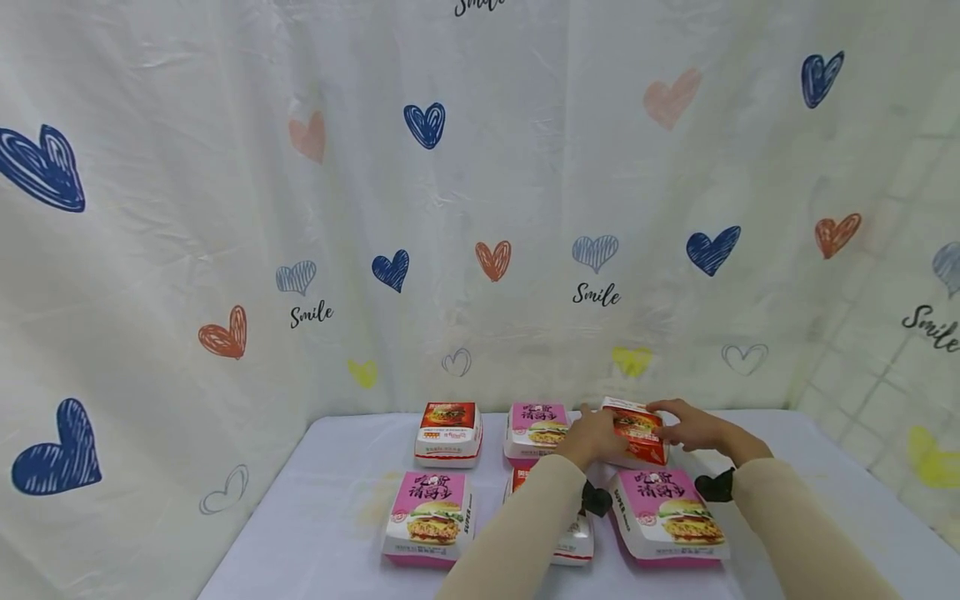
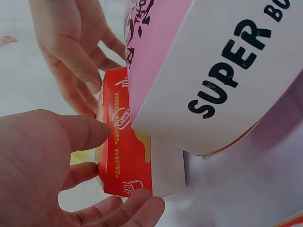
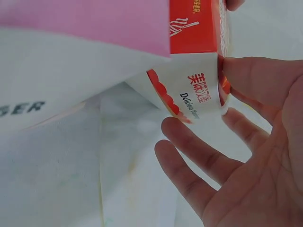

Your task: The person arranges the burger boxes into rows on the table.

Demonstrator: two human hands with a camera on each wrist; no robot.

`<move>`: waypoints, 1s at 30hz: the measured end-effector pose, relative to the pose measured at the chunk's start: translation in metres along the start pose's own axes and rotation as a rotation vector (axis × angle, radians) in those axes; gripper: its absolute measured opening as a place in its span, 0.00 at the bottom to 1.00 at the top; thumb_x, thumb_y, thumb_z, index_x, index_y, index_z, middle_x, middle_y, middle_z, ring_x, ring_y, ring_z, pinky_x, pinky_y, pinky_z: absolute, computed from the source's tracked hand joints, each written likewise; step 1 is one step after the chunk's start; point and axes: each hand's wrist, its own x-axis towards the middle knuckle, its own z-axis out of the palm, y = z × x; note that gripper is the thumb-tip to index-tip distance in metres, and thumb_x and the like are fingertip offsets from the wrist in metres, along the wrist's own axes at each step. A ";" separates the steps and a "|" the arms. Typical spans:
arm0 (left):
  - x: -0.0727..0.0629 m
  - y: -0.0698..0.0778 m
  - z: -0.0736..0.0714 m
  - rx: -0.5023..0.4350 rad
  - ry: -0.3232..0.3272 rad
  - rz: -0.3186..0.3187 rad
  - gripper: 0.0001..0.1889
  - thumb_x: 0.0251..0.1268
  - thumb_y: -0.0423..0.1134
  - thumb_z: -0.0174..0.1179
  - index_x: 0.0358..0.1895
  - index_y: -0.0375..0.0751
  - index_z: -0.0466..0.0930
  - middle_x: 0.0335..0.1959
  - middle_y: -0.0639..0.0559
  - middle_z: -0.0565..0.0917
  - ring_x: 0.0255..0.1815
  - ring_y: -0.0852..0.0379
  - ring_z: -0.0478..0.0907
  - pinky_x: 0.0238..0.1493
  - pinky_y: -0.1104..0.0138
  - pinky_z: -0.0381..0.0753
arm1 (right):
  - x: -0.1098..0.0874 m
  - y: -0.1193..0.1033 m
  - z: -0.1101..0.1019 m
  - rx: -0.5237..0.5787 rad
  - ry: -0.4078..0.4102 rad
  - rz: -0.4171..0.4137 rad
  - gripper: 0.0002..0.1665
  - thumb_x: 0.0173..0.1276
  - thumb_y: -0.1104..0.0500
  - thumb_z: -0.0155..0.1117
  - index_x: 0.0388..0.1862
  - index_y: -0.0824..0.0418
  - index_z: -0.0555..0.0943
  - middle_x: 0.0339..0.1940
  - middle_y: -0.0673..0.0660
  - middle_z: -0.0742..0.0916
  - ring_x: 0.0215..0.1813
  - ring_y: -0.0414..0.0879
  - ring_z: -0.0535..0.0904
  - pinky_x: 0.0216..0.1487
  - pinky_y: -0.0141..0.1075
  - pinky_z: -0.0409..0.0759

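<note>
At the back right of the table, both hands hold a red and white burger box (image 1: 639,427) from opposite sides. My left hand (image 1: 596,437) grips its left side, with the thumb (image 2: 90,132) on the red top and fingers along the edge. On the other side, my right hand (image 1: 699,430) pinches a corner between thumb and index finger, while other fingers (image 3: 199,156) spread below the white side wall. Just in front lies a pink and white burger box (image 1: 667,510), which covers part of the held box in both wrist views.
Left of the hands stand a pink burger box (image 1: 538,427) and a red one (image 1: 448,433) in the back row. In front are another pink box (image 1: 431,515) and a red-white box (image 1: 573,546) partly hidden by the left sleeve. A heart-printed curtain (image 1: 525,333) hangs behind the table.
</note>
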 end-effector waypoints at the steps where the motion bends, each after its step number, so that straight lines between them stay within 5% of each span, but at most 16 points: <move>1: -0.001 0.000 0.000 -0.019 -0.005 -0.008 0.26 0.62 0.53 0.68 0.65 0.59 0.80 0.64 0.48 0.77 0.46 0.51 0.81 0.51 0.57 0.83 | -0.001 0.000 0.000 0.011 0.001 0.007 0.36 0.77 0.59 0.58 0.75 0.73 0.59 0.72 0.83 0.56 0.54 0.69 0.79 0.53 0.65 0.81; 9: -0.005 0.002 0.001 -0.156 -0.031 -0.066 0.31 0.57 0.53 0.73 0.66 0.55 0.78 0.70 0.44 0.69 0.47 0.47 0.81 0.52 0.52 0.83 | -0.002 0.004 0.003 0.058 -0.008 0.054 0.38 0.79 0.55 0.56 0.78 0.69 0.55 0.73 0.83 0.61 0.58 0.70 0.80 0.57 0.65 0.79; 30: -0.007 0.003 0.004 -0.131 -0.009 -0.049 0.36 0.60 0.57 0.70 0.72 0.56 0.71 0.68 0.45 0.68 0.47 0.46 0.82 0.54 0.52 0.83 | -0.007 -0.001 0.006 0.093 0.058 -0.003 0.37 0.77 0.58 0.60 0.74 0.76 0.59 0.70 0.87 0.60 0.55 0.59 0.82 0.53 0.51 0.85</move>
